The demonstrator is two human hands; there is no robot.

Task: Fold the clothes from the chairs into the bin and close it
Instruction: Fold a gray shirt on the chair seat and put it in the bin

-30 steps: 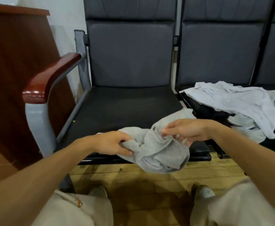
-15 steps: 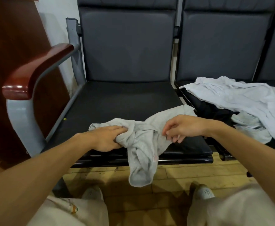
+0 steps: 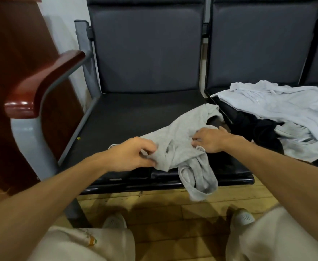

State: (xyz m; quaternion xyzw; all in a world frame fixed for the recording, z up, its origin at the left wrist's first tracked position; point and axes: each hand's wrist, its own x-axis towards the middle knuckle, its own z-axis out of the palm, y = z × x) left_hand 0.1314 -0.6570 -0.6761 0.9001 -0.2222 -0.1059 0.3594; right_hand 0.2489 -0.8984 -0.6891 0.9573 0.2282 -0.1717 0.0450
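I'm grasping the grey garment (image 3: 182, 129) in both grips, left hand (image 3: 129, 155) and right hand (image 3: 211, 140), at the seat's (image 3: 135, 113) front edge. Folding is barely starting, with the pile (image 3: 276, 110) waiting.

A waiting area, it seems — dark padded chairs (image 3: 146, 53) joined in a row, plank floor (image 3: 173, 221).

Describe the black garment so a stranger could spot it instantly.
From the wooden armrest, count to the second chair. On its seat, the black garment lies partly under a white top. It is the only dark piece among pale ones.
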